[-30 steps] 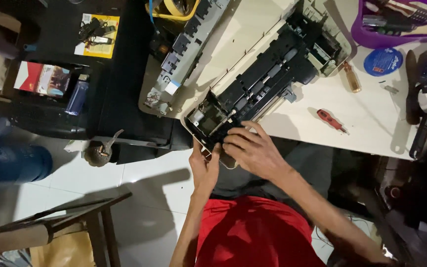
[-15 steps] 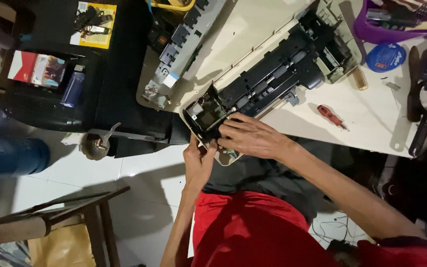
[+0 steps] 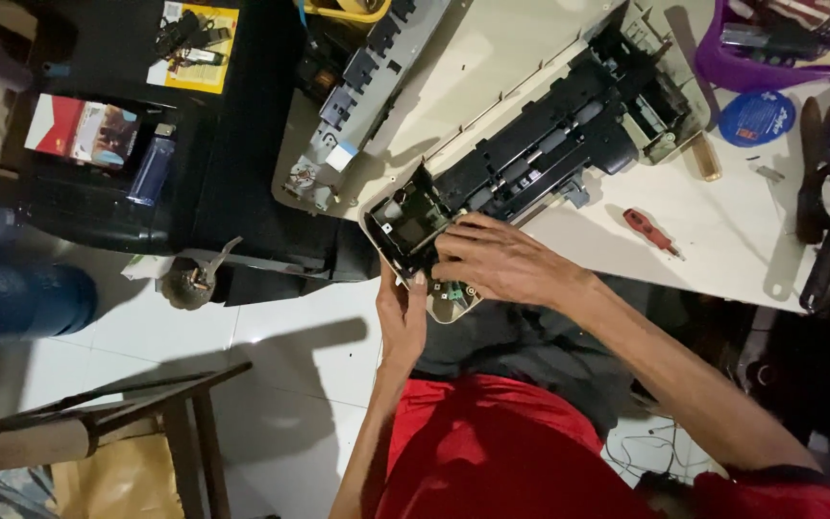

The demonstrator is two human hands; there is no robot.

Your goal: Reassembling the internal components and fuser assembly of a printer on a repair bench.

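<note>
Printer frame: the long black printer mechanism (image 3: 530,159) lies slanted on the white worktop (image 3: 722,231), its near end sticking out over the worktop edge toward the person.
How it handles: I judge it stiff but fragile — many thin plastic ribs, rollers and small clips, and probably not heavy for its length. Safer to hold it by the solid outer frame near the end, not by the rollers or the small green board.
Left hand: the left hand (image 3: 402,312) comes from below the near end of the mechanism, fingers half curled, thumb and fingertips pressing the lower edge of the frame — it supports more than it grips.
Right hand: the right hand (image 3: 497,261) lies over the same end, fingers bent and close together, tips on the black housing; whether they pinch a small part, I cannot tell.
Near the mechanism: a red screwdriver (image 3: 652,231) lies to its right on the worktop, a grey metal rail (image 3: 357,96) to its left.
</note>
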